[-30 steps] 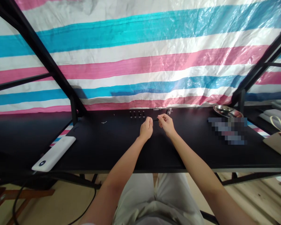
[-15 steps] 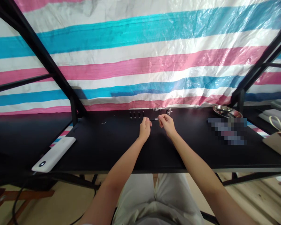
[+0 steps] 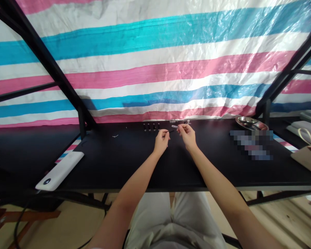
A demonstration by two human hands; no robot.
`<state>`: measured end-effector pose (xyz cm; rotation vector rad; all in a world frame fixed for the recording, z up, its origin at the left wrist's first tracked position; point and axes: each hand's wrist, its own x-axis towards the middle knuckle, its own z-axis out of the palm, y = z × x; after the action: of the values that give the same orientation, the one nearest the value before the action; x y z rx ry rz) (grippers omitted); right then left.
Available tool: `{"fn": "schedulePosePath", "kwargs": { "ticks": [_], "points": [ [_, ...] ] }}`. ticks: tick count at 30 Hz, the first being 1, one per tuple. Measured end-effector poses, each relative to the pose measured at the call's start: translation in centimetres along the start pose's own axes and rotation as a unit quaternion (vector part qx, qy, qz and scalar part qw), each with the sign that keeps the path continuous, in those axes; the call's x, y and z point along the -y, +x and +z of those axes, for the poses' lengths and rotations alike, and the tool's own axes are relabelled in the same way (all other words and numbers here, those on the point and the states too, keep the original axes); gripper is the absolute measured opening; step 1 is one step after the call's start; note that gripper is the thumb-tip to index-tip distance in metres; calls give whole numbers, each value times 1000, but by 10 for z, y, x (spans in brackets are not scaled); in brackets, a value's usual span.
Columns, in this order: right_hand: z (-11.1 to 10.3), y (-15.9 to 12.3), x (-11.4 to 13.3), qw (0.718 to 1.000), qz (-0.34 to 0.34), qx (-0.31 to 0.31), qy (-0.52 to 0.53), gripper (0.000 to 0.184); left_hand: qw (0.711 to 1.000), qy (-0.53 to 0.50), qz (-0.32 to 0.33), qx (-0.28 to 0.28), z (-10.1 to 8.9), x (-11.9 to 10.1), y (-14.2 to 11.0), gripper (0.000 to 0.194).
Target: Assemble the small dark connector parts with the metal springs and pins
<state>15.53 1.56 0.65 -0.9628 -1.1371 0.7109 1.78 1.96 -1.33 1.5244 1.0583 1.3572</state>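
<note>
Over the far middle of the black table, my left hand [image 3: 161, 143] is closed, its thumb and fingers pinching a thin black rod [image 3: 171, 131] that points right. Just across a small gap, my right hand [image 3: 187, 135] pinches a short, pale, see-through tube [image 3: 175, 126] pointing left. The rod and the tube are apart. Behind my left hand, several short black cylinders [image 3: 149, 127] stand or lie in a row. A row of small silvery coils [image 3: 173, 121] lies behind the tube, beside a small clear piece [image 3: 188, 121].
A white power bank [image 3: 60, 171] lies on the left of the table [image 3: 114, 159]. Thin white scraps [image 3: 115, 136] are left of the cylinders. At the back right sits a shiny metal dish [image 3: 252, 123], behind a blurred patch. A beige pouch [image 3: 308, 159] is far right.
The black rod and the pale tube, in line between my hands half a second ago, are now separate. My right hand has shifted slightly right and up, showing more of the tube.
</note>
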Motion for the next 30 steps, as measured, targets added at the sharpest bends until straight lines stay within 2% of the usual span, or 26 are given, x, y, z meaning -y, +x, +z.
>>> {"fn": "schedulePosePath", "kwargs": {
  "ticks": [4,8,15,22,26,30],
  "points": [
    [-1,-1,-4,995,-64,32,-77,31,999,6,0,42,2,-1,-1,25],
    [-1,-1,-9,987,-86,79,-112,27,999,-24,-11,46,2,-3,0,26],
    [2,-3,-13,985,-45,132,-102,26,998,-59,-19,10,1,-5,2,28],
    [3,-4,-21,980,20,194,-46,29,1000,3,-10,-15,-1,-1,3,25],
    [1,-4,-22,972,56,224,-39,29,998,55,18,-25,-2,2,4,22],
    [-2,-3,-20,968,60,238,-51,30,996,59,65,-18,-3,1,3,21]
  ]
}}
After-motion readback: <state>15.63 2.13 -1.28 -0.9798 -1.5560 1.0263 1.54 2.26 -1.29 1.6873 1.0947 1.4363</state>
